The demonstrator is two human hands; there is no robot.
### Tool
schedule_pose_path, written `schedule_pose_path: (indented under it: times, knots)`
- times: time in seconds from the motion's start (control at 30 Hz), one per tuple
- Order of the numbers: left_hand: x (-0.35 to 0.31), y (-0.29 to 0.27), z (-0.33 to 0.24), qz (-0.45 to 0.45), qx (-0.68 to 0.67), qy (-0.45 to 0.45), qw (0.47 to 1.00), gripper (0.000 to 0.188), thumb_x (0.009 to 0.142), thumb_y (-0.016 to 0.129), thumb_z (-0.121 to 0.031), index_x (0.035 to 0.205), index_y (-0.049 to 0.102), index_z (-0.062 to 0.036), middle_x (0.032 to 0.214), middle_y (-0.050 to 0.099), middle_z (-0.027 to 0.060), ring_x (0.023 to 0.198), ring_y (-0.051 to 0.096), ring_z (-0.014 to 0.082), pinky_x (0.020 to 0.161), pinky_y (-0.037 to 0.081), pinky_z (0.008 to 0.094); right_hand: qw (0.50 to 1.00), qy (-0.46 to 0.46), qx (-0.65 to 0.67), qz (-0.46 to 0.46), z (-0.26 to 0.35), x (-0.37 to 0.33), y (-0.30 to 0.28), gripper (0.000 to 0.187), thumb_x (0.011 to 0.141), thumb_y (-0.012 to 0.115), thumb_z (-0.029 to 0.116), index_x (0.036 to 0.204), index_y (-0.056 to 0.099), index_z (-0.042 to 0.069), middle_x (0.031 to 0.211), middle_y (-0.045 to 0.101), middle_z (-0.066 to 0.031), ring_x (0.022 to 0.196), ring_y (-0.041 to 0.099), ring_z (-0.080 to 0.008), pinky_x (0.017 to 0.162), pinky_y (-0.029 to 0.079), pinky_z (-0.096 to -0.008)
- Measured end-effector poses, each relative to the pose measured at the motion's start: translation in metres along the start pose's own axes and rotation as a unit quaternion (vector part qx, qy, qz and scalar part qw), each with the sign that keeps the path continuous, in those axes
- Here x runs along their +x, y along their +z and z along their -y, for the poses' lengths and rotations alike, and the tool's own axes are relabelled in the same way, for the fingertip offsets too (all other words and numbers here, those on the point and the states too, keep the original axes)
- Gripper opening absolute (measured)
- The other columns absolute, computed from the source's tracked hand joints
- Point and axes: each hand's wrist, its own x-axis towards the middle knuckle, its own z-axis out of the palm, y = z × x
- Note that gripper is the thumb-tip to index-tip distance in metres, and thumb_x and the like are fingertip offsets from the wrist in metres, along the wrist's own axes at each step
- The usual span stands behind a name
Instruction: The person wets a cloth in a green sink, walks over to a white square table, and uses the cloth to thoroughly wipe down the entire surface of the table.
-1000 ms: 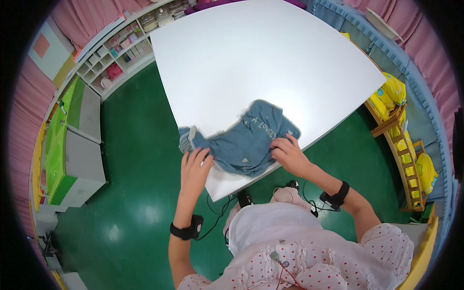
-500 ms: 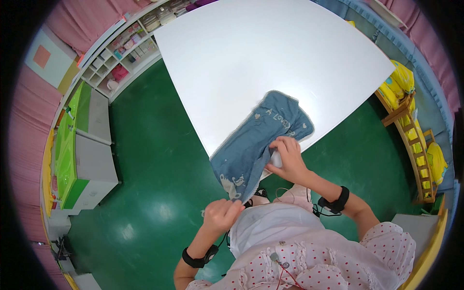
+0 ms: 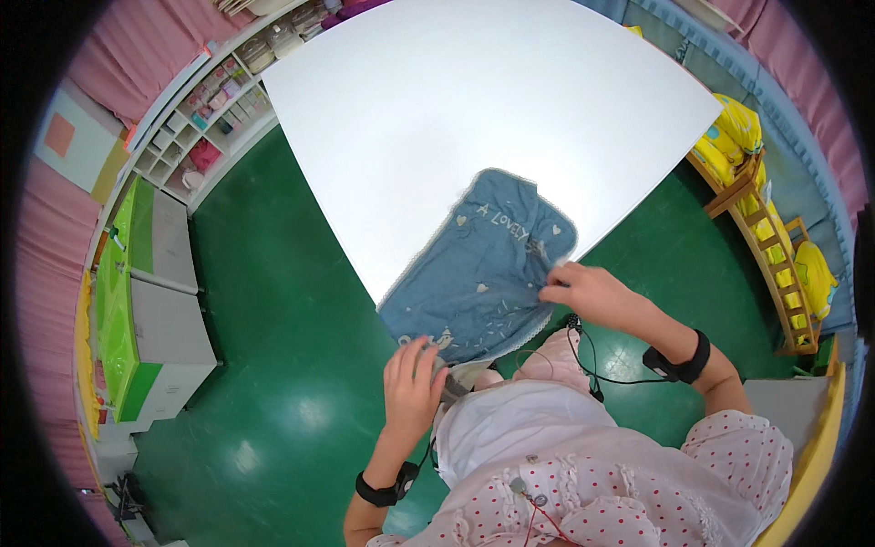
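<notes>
A blue cloth (image 3: 474, 264) with a pale lace edge and light printed hearts and figures lies partly on the white table (image 3: 456, 100). Its near part hangs past the table's near corner toward my body. At the cloth's near left end, my left hand (image 3: 412, 383) holds the edge between thumb and fingers, with a greyish fold showing beside the thumb. My right hand (image 3: 588, 294) pinches the cloth's right edge, where creases run in toward the fingertips. Much of the table's near corner is hidden under the cloth.
Green-and-grey play cabinets (image 3: 164, 319) stand on the left. White shelves (image 3: 219, 118) with small items line the far left. On the right are wooden cot-like frames (image 3: 770, 264) with yellow bedding (image 3: 811, 278). A black cable (image 3: 615, 378) runs near my right forearm.
The cloth has been spread wider at its near end. My right hand has moved right and slightly up with the edge; my left hand has risen a little, its fingers less curled.
</notes>
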Motion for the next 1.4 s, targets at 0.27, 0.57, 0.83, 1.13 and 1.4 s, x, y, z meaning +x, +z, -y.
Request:
schedule_pose_path:
  times: [0.27,0.57,0.83,1.13,1.4]
  knots:
    - [-0.006,0.017,0.006,0.012,0.047,-0.011,0.999,0.049,0.076,0.064,-0.016,0.118,0.048,0.0020,0.126,0.045,0.0186,0.114,0.045,0.0349,0.091,0.037,0.0484,0.992,0.035,0.041,0.118,0.020,0.031,-0.006,0.035,0.078,0.055,0.010,0.112,0.057,0.014,0.110,0.057,-0.0104,0.103,0.055,-0.0303,0.079,0.047,-0.0429]
    - [-0.001,0.007,0.017,0.144,0.097,-0.114,0.978,0.069,0.078,0.064,-0.028,0.131,0.033,0.0023,0.140,0.026,0.0183,0.125,0.032,0.0375,0.095,0.031,0.0517,0.966,-0.257,0.013,-0.033,0.044,0.102,0.103,0.046,0.084,0.051,0.045,0.127,0.044,0.032,0.141,0.031,-0.0041,0.134,0.019,-0.0305,0.100,0.018,-0.0624]
    - [0.010,-0.022,0.017,0.116,0.077,-0.146,0.979,0.076,0.073,0.070,-0.023,0.134,0.030,-0.0030,0.142,0.018,0.0239,0.128,0.024,0.0433,0.098,0.028,0.0507,0.992,-0.050,-0.040,-0.109,-0.084,0.145,0.067,0.040,0.088,0.042,0.047,0.125,0.047,0.033,0.139,0.035,-0.0049,0.129,0.029,-0.0315,0.098,0.024,-0.0617]
    - [-0.015,0.050,0.044,-0.002,-0.154,-0.256,0.954,0.067,0.088,0.052,-0.025,0.136,0.018,0.0079,0.142,0.016,0.0275,0.129,0.021,0.0430,0.105,0.021,0.0447,0.896,0.424,-0.117,-0.065,-0.251,-0.034,0.016,0.047,0.093,0.034,0.042,0.138,0.027,0.031,0.147,0.019,-0.0087,0.133,0.017,-0.0380,0.097,0.018,-0.0661]
    - [-0.006,0.064,0.048,0.006,-0.361,-0.295,0.885,0.060,0.094,0.034,-0.024,0.137,0.011,0.0100,0.140,0.021,0.0267,0.128,0.025,0.0362,0.106,0.018,0.0390,0.950,0.214,-0.226,-0.025,-0.148,-0.008,0.040,0.050,0.090,0.038,0.040,0.137,0.030,0.027,0.142,0.025,-0.0167,0.130,0.021,-0.0407,0.095,0.016,-0.0689]
